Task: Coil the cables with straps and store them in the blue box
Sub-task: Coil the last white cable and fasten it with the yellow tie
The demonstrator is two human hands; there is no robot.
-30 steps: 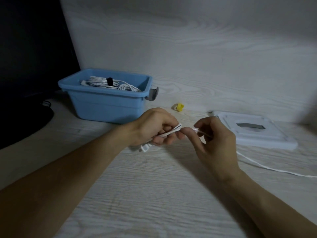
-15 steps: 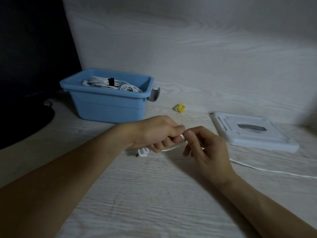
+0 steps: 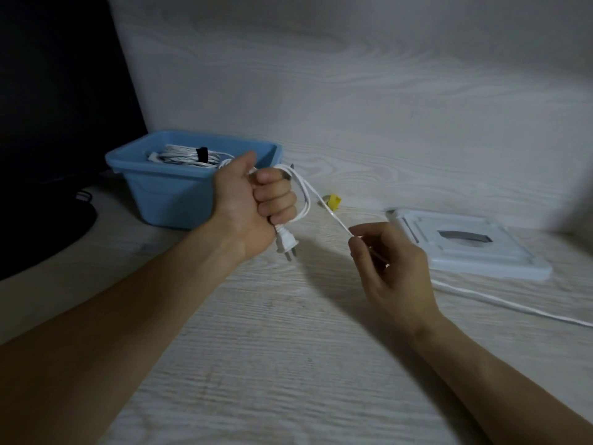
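Your blue box (image 3: pixel 167 194) sits in the frame's upper left, a strapped coil inside. Just in front, your left hand (image 3: pixel 253 203) fists around the white cable (image 3: pixel 306 194), plug (image 3: pixel 287 244) hanging below. The cable slants down-right to your right hand (image 3: pixel 390 268), which pinches it, then trails along the surface (image 3: pixel 288 364) toward the right edge.

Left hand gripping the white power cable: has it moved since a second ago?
Yes. The left hand has lifted off the table and gone left, now overlapping the blue plastic box.
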